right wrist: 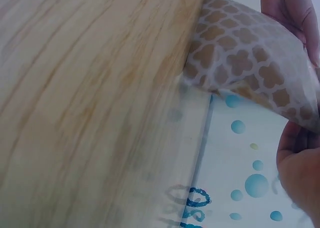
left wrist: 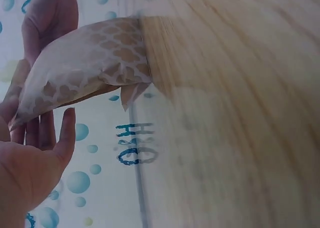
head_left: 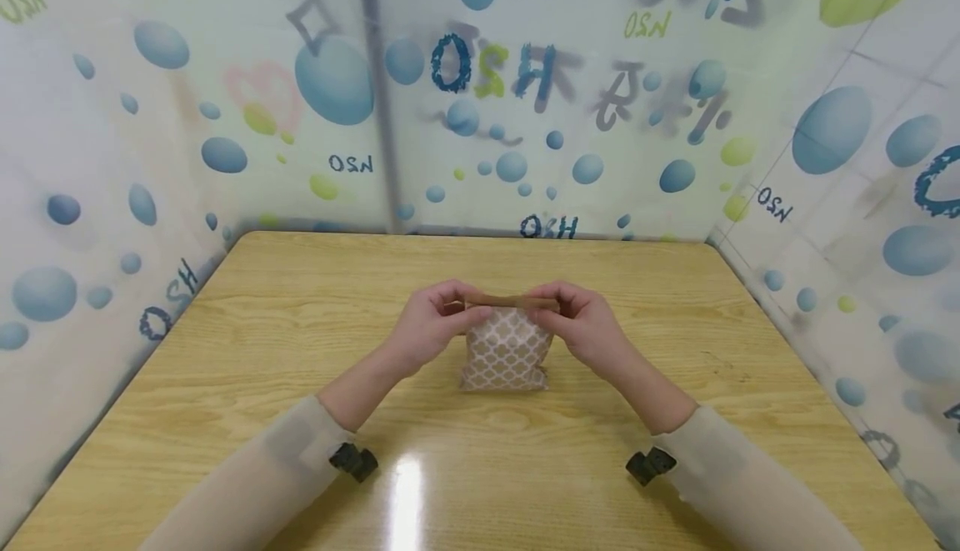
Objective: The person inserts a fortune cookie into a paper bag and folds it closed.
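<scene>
A small paper bag (head_left: 506, 351), brown with a white lattice pattern, stands on the wooden table with its top edge folded into a plain brown strip. At the left end of that fold, my left hand (head_left: 438, 318) pinches the paper between thumb and fingers. The right end is pinched the same way by my right hand (head_left: 588, 322). Both wrist views show the bag's bulging side, with its bottom edge on the table; the left wrist view has the bag (left wrist: 95, 57) at upper left, and the right wrist view has the bag (right wrist: 245, 52) at upper right. Its contents are hidden.
The light wooden table (head_left: 300, 301) spreads around the bag. A wall covering (head_left: 510, 117) with blue and green drops and lettering encloses its back and sides. Small black devices (head_left: 352, 461) sit at both sleeve cuffs.
</scene>
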A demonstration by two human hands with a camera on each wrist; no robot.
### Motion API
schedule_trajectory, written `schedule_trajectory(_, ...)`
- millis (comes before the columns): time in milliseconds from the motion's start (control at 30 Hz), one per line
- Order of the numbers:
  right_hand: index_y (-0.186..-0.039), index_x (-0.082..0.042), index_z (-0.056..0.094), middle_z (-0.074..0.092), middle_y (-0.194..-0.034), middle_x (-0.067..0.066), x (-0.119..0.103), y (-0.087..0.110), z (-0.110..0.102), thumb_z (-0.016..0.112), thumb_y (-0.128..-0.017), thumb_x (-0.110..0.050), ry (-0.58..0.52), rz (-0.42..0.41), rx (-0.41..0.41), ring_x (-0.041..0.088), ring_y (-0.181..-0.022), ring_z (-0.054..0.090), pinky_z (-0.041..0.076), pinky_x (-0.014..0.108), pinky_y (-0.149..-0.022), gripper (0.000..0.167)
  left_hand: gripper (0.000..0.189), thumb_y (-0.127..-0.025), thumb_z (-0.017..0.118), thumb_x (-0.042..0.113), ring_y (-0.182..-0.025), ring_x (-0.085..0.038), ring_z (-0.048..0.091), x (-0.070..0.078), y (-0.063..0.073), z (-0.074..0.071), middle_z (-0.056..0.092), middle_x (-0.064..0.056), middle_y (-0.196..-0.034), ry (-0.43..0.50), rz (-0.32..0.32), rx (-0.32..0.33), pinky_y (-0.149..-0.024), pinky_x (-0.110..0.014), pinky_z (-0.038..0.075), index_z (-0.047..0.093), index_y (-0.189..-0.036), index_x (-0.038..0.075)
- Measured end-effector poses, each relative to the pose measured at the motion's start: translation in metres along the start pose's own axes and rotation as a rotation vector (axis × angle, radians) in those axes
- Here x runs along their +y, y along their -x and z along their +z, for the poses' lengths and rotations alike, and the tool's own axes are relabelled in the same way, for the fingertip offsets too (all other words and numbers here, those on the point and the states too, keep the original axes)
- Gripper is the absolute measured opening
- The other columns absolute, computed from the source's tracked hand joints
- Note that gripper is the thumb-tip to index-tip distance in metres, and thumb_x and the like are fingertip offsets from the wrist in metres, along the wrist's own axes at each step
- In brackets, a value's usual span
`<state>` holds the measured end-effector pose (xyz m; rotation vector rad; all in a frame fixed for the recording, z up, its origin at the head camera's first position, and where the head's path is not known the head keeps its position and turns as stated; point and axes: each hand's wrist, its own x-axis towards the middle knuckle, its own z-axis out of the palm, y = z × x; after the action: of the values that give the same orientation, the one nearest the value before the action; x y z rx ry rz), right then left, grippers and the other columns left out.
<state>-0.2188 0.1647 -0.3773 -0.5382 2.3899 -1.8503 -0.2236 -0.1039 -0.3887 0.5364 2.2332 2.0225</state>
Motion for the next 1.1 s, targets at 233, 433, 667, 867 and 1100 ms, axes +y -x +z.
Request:
schedule_trajectory(233,-0.119,-0.005,0.082,0.081,-0.115,0.003,0.003,0.000,-0.005,0.075,-0.105,-0.012,0.048,-0.006,0.044,0.009,-0.090,0.065,0.055,0.022,-0.076,0.018,0.006,-0.101,0.077,0.005,-0.098,-0.016,0.073,-0.002,0.000,-0.001,0.081,-0.003,-0.106,-0.073,0.035,0.013,-0.084,-0.030,0.063,0.080,-0.106,0.004)
schedule_trajectory(433,-0.113,0.001,0.080,0.080,-0.113,0.003,0.004,-0.001,-0.005,0.071,-0.103,0.001,-0.004,-0.021,0.029,0.010,-0.101,0.073,0.062,0.022,-0.084,0.013,0.009,-0.101,0.073,-0.001,-0.102,-0.016,0.074,0.000,-0.001,-0.002,0.081,-0.010,-0.111,-0.049,0.078,-0.002,-0.086,-0.026,0.063,0.079,-0.108,0.001)
schedule_trajectory(667,-0.123,0.002,0.077,0.079,-0.113,-0.009,0.006,-0.002,-0.005,0.073,-0.104,-0.004,-0.053,-0.040,-0.016,0.011,-0.105,0.072,0.061,0.022,-0.086,0.020,0.010,-0.102,0.074,0.002,-0.101,-0.017,0.073,-0.002,0.000,-0.005,0.079,-0.010,-0.113,-0.050,0.072,-0.008,-0.084,-0.025,0.063,0.078,-0.111,0.002)
schedule_trajectory(867,-0.124,0.006,0.077,0.078,-0.114,-0.011,0.007,-0.001,-0.006,0.068,-0.105,0.002,-0.057,-0.102,-0.047,0.010,-0.109,0.072,0.062,0.023,-0.090,0.021,0.010,-0.103,0.074,0.003,-0.105,-0.015,0.075,-0.002,0.000,-0.010,0.079,-0.012,-0.117,-0.095,0.113,-0.027,-0.086,-0.026,0.064,0.078,-0.112,0.004)
schedule_trajectory(1100,-0.123,0.006,0.078,0.077,-0.114,-0.011,0.009,0.000,-0.006,0.068,-0.105,0.001,-0.047,-0.123,-0.064,0.012,-0.111,0.070,0.062,0.023,-0.090,0.021,0.016,-0.103,0.073,0.002,-0.109,-0.014,0.074,-0.002,0.000,-0.017,0.078,-0.010,-0.116,-0.182,0.215,-0.083,-0.090,-0.029,0.066,0.080,-0.116,0.008)
